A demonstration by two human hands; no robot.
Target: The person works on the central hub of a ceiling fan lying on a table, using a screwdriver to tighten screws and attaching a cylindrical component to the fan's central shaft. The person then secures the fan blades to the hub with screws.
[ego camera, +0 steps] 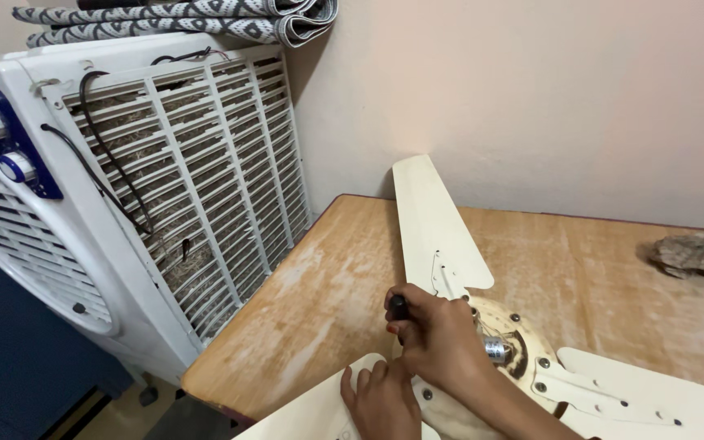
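While a cream ceiling fan (523,358) lies flat on the wooden bench (303,326), a dark tool handle (398,307) is gripped in the closed right hand (437,338) beside the motor hub. The left hand (380,399) is spread flat on the near blade (319,407) — nothing is held. The tool tip is hidden; it should be kept squarely seated and the blade pressed firmly down — slippage is judged likely otherwise.

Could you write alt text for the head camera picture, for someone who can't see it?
A person's right hand grips a dark tool handle over the hub of a cream ceiling fan lying on a wooden table, while the left hand presses on a fan blade. A white air cooler stands to the left.
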